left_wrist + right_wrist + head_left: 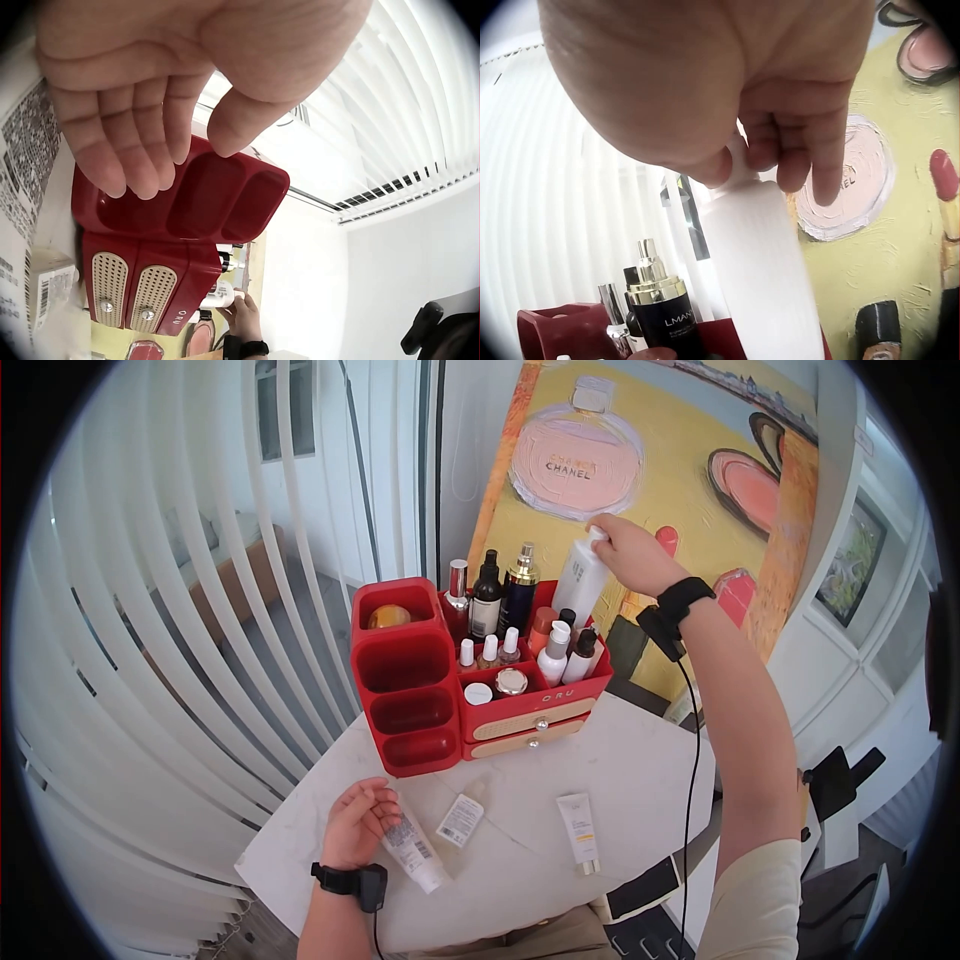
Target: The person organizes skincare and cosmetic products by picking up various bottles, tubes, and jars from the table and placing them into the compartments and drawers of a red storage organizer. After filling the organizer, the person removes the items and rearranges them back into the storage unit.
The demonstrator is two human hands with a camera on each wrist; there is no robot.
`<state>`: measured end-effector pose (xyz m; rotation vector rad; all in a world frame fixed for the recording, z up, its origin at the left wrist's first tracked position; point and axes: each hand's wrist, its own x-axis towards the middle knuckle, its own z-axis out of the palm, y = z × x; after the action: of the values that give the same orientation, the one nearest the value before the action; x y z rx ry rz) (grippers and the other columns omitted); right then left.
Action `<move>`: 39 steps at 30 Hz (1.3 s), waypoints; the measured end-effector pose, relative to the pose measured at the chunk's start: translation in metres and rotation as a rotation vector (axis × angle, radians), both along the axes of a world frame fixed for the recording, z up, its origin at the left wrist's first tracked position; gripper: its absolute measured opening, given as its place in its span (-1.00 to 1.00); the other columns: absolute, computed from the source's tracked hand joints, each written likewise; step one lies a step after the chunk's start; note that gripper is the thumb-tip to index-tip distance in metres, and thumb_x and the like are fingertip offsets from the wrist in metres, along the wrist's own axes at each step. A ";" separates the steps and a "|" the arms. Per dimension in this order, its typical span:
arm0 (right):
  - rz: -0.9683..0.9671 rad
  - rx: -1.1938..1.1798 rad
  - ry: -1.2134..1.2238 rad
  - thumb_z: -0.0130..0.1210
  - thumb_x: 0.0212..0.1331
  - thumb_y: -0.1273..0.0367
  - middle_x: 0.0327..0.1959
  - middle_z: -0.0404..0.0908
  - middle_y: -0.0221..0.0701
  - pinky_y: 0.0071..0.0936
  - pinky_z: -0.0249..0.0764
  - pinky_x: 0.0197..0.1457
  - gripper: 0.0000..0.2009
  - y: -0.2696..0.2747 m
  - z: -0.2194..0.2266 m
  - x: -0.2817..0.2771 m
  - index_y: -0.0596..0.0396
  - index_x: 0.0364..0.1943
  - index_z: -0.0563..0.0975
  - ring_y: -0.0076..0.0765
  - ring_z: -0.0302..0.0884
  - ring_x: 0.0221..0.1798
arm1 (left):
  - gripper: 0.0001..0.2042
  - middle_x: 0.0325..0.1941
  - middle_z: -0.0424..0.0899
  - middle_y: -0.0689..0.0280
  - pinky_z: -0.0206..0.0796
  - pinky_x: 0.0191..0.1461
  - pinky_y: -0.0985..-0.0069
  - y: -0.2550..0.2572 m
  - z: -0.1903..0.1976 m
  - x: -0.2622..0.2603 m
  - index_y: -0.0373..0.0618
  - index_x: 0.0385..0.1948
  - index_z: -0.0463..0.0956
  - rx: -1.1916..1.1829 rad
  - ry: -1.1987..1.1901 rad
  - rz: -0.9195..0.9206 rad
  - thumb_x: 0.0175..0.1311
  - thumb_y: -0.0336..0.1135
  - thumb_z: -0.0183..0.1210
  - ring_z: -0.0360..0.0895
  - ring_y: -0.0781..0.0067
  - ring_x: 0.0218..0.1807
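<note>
The right hand [640, 558] pinches the top of a tall white bottle [581, 582] at the back right of the red organizer [480, 705]. In the right wrist view, thumb and fingers of the right hand [742, 150] close round the neck of the white bottle [765, 270]; its base is hidden. The left hand [360, 822] is beside a white tube [415, 852] lying on the table, fingers loosely bent. Seen in the left wrist view, the left hand [150, 112] has nothing in its fingers; whether it touches the tube is unclear.
A small bottle [462, 818] and a second white tube [580, 832] lie on the white table [520, 890]. Several bottles and jars fill the organizer. Behind stands a large painting [660, 470]; blinds [170, 610] hang at the left. A black cable [690, 800] trails from the right wrist.
</note>
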<state>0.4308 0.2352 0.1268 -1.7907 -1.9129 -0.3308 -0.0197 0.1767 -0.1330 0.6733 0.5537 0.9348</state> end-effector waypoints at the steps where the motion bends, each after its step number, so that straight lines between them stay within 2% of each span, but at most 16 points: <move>1: 0.008 0.005 -0.010 -0.01 0.21 0.36 -0.10 0.57 0.06 -0.12 0.41 0.10 -0.68 0.003 0.000 -0.001 0.24 0.00 0.47 0.17 0.50 0.02 | -0.75 -0.18 0.64 0.16 0.47 -0.09 0.42 0.000 -0.001 0.000 -0.25 -0.01 0.46 -0.006 0.000 0.004 0.39 -0.32 0.02 0.62 0.33 -0.21; 9: -0.025 -0.094 -0.142 0.01 0.19 0.38 -0.11 0.58 0.05 -0.06 0.41 0.10 -0.68 0.015 -0.024 0.007 0.17 0.02 0.48 0.12 0.53 0.00 | -0.73 -0.18 0.64 0.17 0.49 -0.11 0.39 0.003 -0.008 -0.001 -0.22 0.00 0.46 0.020 0.020 -0.006 0.40 -0.27 0.01 0.61 0.31 -0.21; 15: -0.180 -0.137 -0.143 0.00 0.21 0.29 -0.09 0.61 0.04 -0.09 0.42 0.13 -0.60 0.023 -0.030 -0.003 0.12 0.12 0.45 0.09 0.55 0.01 | -0.74 -0.17 0.64 0.16 0.48 -0.10 0.39 0.003 -0.008 -0.001 -0.23 0.00 0.46 0.006 0.000 -0.010 0.40 -0.31 0.00 0.62 0.30 -0.20; 17: -0.188 0.001 -0.029 -0.02 0.23 0.25 -0.09 0.61 0.03 -0.10 0.43 0.12 -0.59 0.015 -0.031 -0.011 0.10 0.14 0.45 0.10 0.56 0.02 | -0.75 -0.17 0.65 0.14 0.49 -0.10 0.40 0.003 -0.007 -0.001 -0.25 0.00 0.46 0.000 -0.018 -0.006 0.39 -0.35 0.00 0.62 0.30 -0.19; 21: -0.260 0.078 0.066 -0.04 0.25 0.25 -0.18 0.63 0.03 -0.07 0.46 0.06 -0.62 -0.010 -0.033 -0.009 0.11 0.10 0.47 0.10 0.58 -0.04 | -0.73 -0.16 0.64 0.14 0.48 -0.08 0.40 0.002 -0.005 -0.002 -0.26 0.03 0.44 0.001 -0.042 -0.011 0.39 -0.34 0.01 0.61 0.29 -0.18; 23: -0.232 0.235 0.086 -0.02 0.25 0.25 -0.32 0.63 -0.02 -0.10 0.50 -0.07 -0.66 -0.030 -0.040 -0.011 0.10 0.04 0.49 0.07 0.62 -0.19 | -0.72 -0.16 0.63 0.15 0.48 -0.08 0.41 0.002 -0.008 -0.001 -0.27 0.04 0.43 0.004 -0.031 0.007 0.39 -0.33 0.02 0.60 0.31 -0.20; 24: -0.230 0.200 0.104 -0.02 0.25 0.25 -0.32 0.63 -0.02 -0.10 0.50 -0.07 -0.66 -0.045 -0.047 -0.017 0.10 0.04 0.49 0.07 0.62 -0.19 | -0.72 -0.16 0.63 0.15 0.48 -0.08 0.41 0.000 -0.008 -0.001 -0.27 0.04 0.43 -0.028 -0.009 0.013 0.39 -0.33 0.02 0.60 0.31 -0.20; 26: -0.219 0.174 0.235 0.02 0.24 0.27 -0.44 0.61 -0.09 -0.14 0.51 -0.20 -0.69 -0.080 -0.062 -0.035 0.09 0.01 0.50 0.03 0.61 -0.33 | -0.71 -0.15 0.63 0.16 0.48 -0.10 0.43 0.002 -0.007 0.000 -0.27 0.05 0.43 0.015 -0.027 0.010 0.40 -0.32 0.01 0.60 0.32 -0.20; 28: -0.234 -0.009 0.232 0.08 0.21 0.26 -0.48 0.61 -0.15 -0.20 0.51 -0.26 -0.69 -0.114 -0.095 -0.045 0.07 0.00 0.51 -0.02 0.60 -0.39 | -0.71 -0.16 0.63 0.19 0.46 -0.11 0.44 0.003 -0.006 0.000 -0.24 0.04 0.44 0.028 0.001 0.021 0.41 -0.27 0.02 0.59 0.35 -0.19; 30: -0.227 -0.290 0.143 0.14 0.15 0.20 -0.46 0.63 -0.18 -0.16 0.52 -0.25 -0.63 -0.155 -0.134 -0.059 0.07 -0.01 0.51 0.00 0.61 -0.37 | -0.70 -0.16 0.62 0.22 0.45 -0.11 0.45 0.003 -0.007 -0.004 -0.20 0.04 0.45 0.057 0.018 0.027 0.42 -0.22 0.03 0.58 0.38 -0.18; 32: -0.199 -0.456 0.028 0.18 0.10 0.10 -0.44 0.64 -0.17 -0.13 0.53 -0.24 -0.53 -0.188 -0.178 -0.066 0.12 0.01 0.49 0.04 0.62 -0.36 | -0.71 -0.15 0.63 0.23 0.45 -0.12 0.46 0.005 -0.007 -0.005 -0.20 0.05 0.44 0.114 0.006 0.016 0.43 -0.24 0.01 0.58 0.40 -0.18; 33: -0.200 -0.498 0.022 0.18 0.08 0.07 -0.42 0.65 -0.14 -0.11 0.53 -0.23 -0.47 -0.202 -0.199 -0.072 0.15 0.04 0.46 0.07 0.62 -0.35 | -0.74 -0.17 0.65 0.21 0.46 -0.16 0.50 0.004 -0.005 -0.004 -0.24 0.03 0.45 0.093 -0.030 0.039 0.41 -0.34 0.00 0.60 0.42 -0.22; 34: -0.203 -0.533 0.012 0.18 0.07 0.03 -0.40 0.65 -0.11 -0.09 0.54 -0.21 -0.41 -0.212 -0.211 -0.076 0.19 0.07 0.43 0.10 0.62 -0.33 | -0.74 -0.17 0.65 0.21 0.46 -0.16 0.50 0.003 -0.004 -0.005 -0.24 0.03 0.45 0.089 -0.031 0.025 0.41 -0.34 0.00 0.60 0.42 -0.22; 38: -0.272 -0.682 0.160 0.19 0.03 0.01 -0.37 0.65 -0.06 -0.10 0.55 -0.18 -0.32 -0.228 -0.217 -0.097 0.24 0.13 0.37 0.10 0.63 -0.29 | -0.76 -0.18 0.66 0.24 0.40 -0.21 0.56 0.002 0.003 -0.006 -0.24 0.00 0.48 0.133 0.123 0.120 0.39 -0.36 0.02 0.58 0.48 -0.24; 39: -0.266 -0.671 0.190 0.20 0.01 0.01 -0.36 0.65 -0.05 -0.11 0.55 -0.17 -0.31 -0.231 -0.217 -0.101 0.24 0.13 0.36 0.10 0.64 -0.28 | -0.76 -0.19 0.66 0.25 0.39 -0.21 0.57 0.001 0.005 -0.006 -0.24 -0.02 0.49 0.187 0.264 0.180 0.37 -0.36 0.04 0.58 0.49 -0.24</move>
<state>0.3294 0.0044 -0.0903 -2.4009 -1.7656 0.4401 -0.0257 0.1777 -0.1282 0.9350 0.7765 1.0821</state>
